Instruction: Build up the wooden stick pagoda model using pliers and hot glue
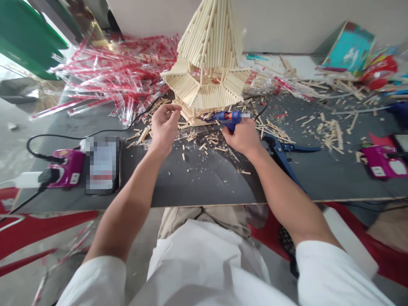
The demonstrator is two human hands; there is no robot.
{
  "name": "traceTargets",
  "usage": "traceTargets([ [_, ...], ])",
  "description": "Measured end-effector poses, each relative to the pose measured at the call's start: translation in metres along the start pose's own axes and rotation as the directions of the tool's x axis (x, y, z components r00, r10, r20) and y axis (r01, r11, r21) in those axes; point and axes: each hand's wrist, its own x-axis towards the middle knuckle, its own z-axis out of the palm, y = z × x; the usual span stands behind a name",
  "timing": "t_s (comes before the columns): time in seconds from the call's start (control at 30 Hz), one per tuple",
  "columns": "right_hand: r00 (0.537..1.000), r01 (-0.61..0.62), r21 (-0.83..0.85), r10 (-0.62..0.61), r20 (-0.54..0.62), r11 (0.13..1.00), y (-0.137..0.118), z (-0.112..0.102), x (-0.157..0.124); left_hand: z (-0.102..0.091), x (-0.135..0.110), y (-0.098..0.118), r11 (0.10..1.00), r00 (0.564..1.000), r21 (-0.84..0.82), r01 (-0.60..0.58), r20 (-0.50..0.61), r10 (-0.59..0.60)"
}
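The right hand (242, 137) is gripping a blue glue gun (232, 118), fingers wrapped around its handle, and the nozzle is pointing left at the base of a tower of wooden sticks (208, 55). That tower is standing toward the back edge of the bench (204, 182), around the middle of its length. The left hand (165, 127) is hovering at the tower's left front side, thumb and fingertips drawn together (whether a stick is sitting between them, I cannot tell).

Stick scraps (333, 136) are lying scattered about the tower and off toward the right end. A cutter (282, 155) with blue handles is resting just beside the right forearm. Along the back left edge, a heap of red and clear wrappers (117, 72) is spreading out. Nearer the front left corner, a phone (102, 165) is lying beside a purple power strip (68, 168) with plugs in it. At the back right corner, a turquoise box (350, 49) is leaning.
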Motion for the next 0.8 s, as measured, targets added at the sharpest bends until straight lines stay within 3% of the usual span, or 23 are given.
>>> traceTargets([
  [0.43,1.0,-0.007,0.023,0.007,0.011,1.0,0.004,-0.004,-0.003,0.002,0.003,-0.006,1.0,0.999,0.008,-0.018,-0.031,0.018],
  [0.8,0.999,0.001,0.027,-0.002,0.034,1.0,0.003,-0.011,-0.002,0.003,-0.002,0.007,0.994,0.997,-0.083,0.066,-0.03,-0.068],
])
